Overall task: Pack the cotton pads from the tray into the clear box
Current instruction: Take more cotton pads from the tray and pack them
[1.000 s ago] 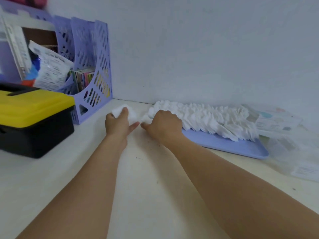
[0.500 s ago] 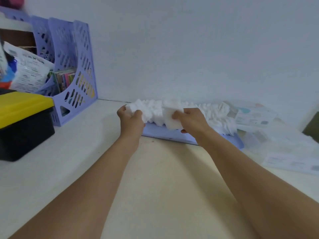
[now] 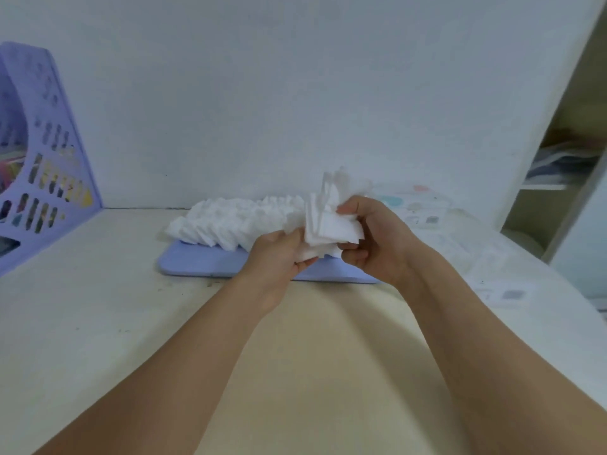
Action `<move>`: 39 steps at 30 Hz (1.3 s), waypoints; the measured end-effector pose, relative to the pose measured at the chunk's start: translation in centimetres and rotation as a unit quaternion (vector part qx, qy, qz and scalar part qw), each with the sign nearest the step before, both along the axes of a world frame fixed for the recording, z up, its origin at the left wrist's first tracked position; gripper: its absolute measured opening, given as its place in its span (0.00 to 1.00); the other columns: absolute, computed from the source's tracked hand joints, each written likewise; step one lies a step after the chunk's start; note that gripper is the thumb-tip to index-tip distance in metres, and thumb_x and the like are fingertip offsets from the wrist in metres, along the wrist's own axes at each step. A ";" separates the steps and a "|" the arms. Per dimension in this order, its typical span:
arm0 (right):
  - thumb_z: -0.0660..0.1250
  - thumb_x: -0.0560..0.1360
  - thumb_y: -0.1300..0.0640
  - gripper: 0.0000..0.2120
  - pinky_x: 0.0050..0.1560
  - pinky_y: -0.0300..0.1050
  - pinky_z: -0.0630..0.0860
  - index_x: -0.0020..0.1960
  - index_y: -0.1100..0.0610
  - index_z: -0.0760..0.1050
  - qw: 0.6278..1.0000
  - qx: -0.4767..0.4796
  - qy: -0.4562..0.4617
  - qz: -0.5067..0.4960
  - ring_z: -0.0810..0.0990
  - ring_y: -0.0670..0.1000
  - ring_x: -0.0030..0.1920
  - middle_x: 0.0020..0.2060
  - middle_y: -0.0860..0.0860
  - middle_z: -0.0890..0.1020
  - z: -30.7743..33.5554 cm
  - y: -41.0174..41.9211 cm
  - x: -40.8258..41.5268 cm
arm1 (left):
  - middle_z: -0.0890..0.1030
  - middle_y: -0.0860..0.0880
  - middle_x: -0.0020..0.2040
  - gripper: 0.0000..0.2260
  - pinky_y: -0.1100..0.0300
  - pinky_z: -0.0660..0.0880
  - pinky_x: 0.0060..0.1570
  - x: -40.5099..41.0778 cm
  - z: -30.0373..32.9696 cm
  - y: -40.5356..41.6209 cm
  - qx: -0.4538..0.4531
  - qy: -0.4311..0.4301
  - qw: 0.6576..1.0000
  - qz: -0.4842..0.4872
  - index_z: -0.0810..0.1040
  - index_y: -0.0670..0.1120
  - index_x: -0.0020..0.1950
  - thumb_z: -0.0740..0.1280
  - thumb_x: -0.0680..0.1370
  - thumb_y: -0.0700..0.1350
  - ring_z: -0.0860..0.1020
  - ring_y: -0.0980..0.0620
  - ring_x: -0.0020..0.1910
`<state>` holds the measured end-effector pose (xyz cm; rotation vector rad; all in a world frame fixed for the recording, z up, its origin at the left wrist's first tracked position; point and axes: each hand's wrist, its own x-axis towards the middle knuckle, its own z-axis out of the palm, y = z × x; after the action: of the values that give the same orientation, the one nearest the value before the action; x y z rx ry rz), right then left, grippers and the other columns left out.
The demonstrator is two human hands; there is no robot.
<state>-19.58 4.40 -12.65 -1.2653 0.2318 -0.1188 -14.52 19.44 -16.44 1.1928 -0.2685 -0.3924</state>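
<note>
A lilac tray [image 3: 197, 265] lies on the table by the wall, with a long row of white cotton pads [image 3: 236, 221] piled on it. Above the tray's right half, both hands hold one stack of cotton pads [image 3: 331, 221]. My left hand [image 3: 279, 254] grips the stack from below and the left. My right hand [image 3: 374, 238] pinches it from the right, and some pads fan out above the fingers. The clear box [image 3: 460, 244] sits to the right of the tray, faint against the table, with labels on it.
A lilac perforated file holder [image 3: 42, 165] stands at the far left against the wall. A shelf unit [image 3: 558, 165] with folded items rises at the right edge. The cream table [image 3: 98, 323] stretches toward me.
Both hands have lifted pads off the tray's left end and carried them right, joining them into one stack. My view has swung right, so the yellow-lidded box is out of frame.
</note>
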 end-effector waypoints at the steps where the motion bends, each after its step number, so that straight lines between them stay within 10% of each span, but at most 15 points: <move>1: 0.66 0.73 0.60 0.04 0.21 0.37 0.54 0.40 0.56 0.72 1.000 -0.012 0.010 0.004 0.64 0.47 0.23 0.28 0.50 0.73 -0.2 -0.1 0.3 | 0.85 0.44 0.56 0.10 0.56 0.81 0.54 0.0 -0.2 0.0 0.009 -0.002 1.000 -0.007 0.81 0.40 0.60 0.68 0.80 0.38 0.84 0.49 0.55; 18: 0.70 0.71 0.59 0.05 0.22 0.37 0.53 0.38 0.56 0.75 0.993 -0.104 0.054 -0.007 0.64 0.47 0.22 0.26 0.49 0.72 -1.1 -0.9 1.0 | 0.87 0.42 0.48 0.17 0.56 0.83 0.38 0.6 0.0 0.3 -0.020 0.070 0.997 -0.038 0.81 0.42 0.58 0.69 0.79 0.54 0.87 0.47 0.45; 39: 0.70 0.71 0.62 0.04 0.21 0.38 0.62 0.45 0.57 0.76 0.997 -0.069 0.042 -0.003 0.71 0.48 0.25 0.33 0.51 0.77 -1.5 -1.6 1.0 | 0.82 0.38 0.60 0.14 0.57 0.84 0.46 0.2 -0.3 0.0 -0.014 0.066 0.996 -0.059 0.77 0.35 0.64 0.65 0.82 0.43 0.83 0.44 0.56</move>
<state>-18.60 2.81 -14.14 -1.4092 0.3050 -0.0875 -14.30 19.47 -16.73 1.1214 -0.2302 -0.5660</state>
